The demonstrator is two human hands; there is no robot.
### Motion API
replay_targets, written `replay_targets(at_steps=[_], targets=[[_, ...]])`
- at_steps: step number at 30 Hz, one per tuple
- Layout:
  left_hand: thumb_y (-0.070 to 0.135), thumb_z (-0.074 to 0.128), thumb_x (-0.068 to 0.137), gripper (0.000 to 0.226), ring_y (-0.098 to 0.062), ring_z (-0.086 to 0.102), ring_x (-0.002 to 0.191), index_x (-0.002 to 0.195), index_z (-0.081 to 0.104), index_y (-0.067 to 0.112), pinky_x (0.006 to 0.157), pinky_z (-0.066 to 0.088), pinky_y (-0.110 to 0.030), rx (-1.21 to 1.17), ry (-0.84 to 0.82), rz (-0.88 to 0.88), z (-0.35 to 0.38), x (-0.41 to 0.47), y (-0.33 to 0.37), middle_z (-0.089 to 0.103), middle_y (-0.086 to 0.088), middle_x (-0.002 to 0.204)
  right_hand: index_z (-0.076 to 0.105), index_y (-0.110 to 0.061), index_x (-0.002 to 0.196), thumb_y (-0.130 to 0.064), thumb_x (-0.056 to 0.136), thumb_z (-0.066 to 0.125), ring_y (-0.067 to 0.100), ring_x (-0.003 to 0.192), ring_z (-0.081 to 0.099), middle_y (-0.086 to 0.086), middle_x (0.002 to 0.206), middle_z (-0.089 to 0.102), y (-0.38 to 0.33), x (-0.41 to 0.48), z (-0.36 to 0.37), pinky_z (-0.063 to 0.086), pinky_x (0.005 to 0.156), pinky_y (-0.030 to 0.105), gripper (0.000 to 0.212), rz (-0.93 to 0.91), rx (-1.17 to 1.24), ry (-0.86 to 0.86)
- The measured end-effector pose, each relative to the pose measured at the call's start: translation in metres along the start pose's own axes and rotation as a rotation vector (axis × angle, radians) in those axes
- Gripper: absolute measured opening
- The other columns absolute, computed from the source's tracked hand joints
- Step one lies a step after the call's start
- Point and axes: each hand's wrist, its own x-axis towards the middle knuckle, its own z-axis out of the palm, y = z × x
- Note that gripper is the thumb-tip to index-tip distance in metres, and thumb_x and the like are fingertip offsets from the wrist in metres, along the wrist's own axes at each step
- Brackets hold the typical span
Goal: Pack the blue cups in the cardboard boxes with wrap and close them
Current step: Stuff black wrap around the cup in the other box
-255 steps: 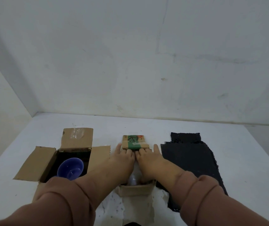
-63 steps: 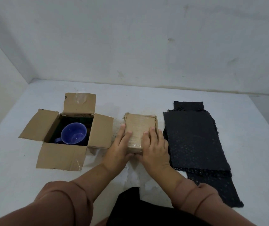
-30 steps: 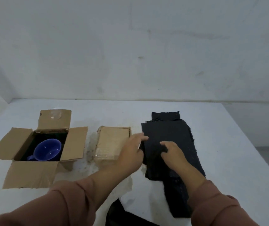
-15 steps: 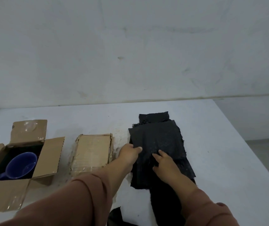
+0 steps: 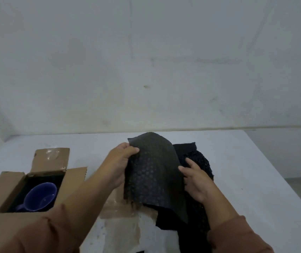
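Gripping a dimpled black wrap sheet, left hand and right hand fingers pinch its edges

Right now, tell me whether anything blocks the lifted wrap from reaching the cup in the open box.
Nothing visible blocks it. The wrap is held up by the left hand and right hand; the open box has its flaps spread, and the cup lies uncovered inside.
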Motion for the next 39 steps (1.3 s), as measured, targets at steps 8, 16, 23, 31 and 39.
replay_targets(at_steps=[8, 16, 23, 31, 39], targets=[[0.013, 0.06, 0.089, 0.038, -0.022, 0.065, 0.08, 0.117, 0.046, 0.033, 0.06, 0.052, -0.03, 0.241, 0.353, 0.178, -0.126, -0.024, 0.043, 0.065, -0.01, 0.093, 0.053, -0.047, 0.12, 0.004, 0.084, 0.06, 0.015, 0.099, 0.065, 0.002, 0.111, 0.065, -0.031, -0.022, 0.124, 0.054, 0.079, 0.022, 0.062, -0.472, -0.395, -0.145], [0.019, 0.07, 0.082, 0.016, -0.006, 0.065, 0.078, 0.09, 0.065, 0.032, 0.058, 0.046, -0.011, 0.729, 0.246, 0.271, -0.23, -0.06, 0.069, 0.068, 0.011, 0.086, 0.067, -0.032, 0.079, -0.009, 0.079, 0.066, 0.013, 0.098, 0.051, -0.008, 0.096, 0.048, -0.03, -0.022, 0.231, 0.036, 0.078, 0.007, 0.022, -0.844, -1.088, 0.052], [0.041, 0.068, 0.074, 0.036, 0.0, 0.051, 0.095, 0.105, 0.05, 0.042, 0.076, 0.038, -0.016, 1.127, 0.016, 0.345, -0.265, -0.063, 0.092, 0.048, 0.029, 0.101, 0.058, -0.041, 0.063, -0.015, 0.073, 0.064, 0.003, 0.1, 0.057, -0.019, 0.1, 0.06, -0.031, -0.034, 0.322, 0.043, 0.087, 0.018, 0.029, -0.838, -1.172, -0.261], [0.028, 0.062, 0.089, 0.012, -0.017, 0.07, 0.089, 0.098, 0.069, 0.024, 0.086, 0.053, -0.035, 0.291, 0.066, 0.197, -0.296, -0.053, 0.102, 0.075, 0.003, 0.095, 0.036, -0.025, 0.139, -0.055, 0.069, 0.071, 0.018, 0.112, 0.052, -0.003, 0.131, 0.05, 0.009, -0.014, 0.35, 0.047, 0.09, 0.034, 0.083, -0.379, -0.587, -0.13], [0.013, 0.055, 0.091, 0.026, -0.025, 0.066, 0.105, 0.115, 0.065, 0.014, 0.089, 0.052, -0.039, 0.038, -0.202, 0.006, -0.328, -0.043, 0.085, 0.071, -0.006, 0.113, 0.075, -0.014, 0.087, 0.003, 0.079, 0.066, 0.026, 0.091, 0.069, 0.009, 0.095, 0.075, 0.055, -0.003, 0.362, 0.056, 0.076, 0.031, 0.02, -0.285, -0.363, -0.334]])
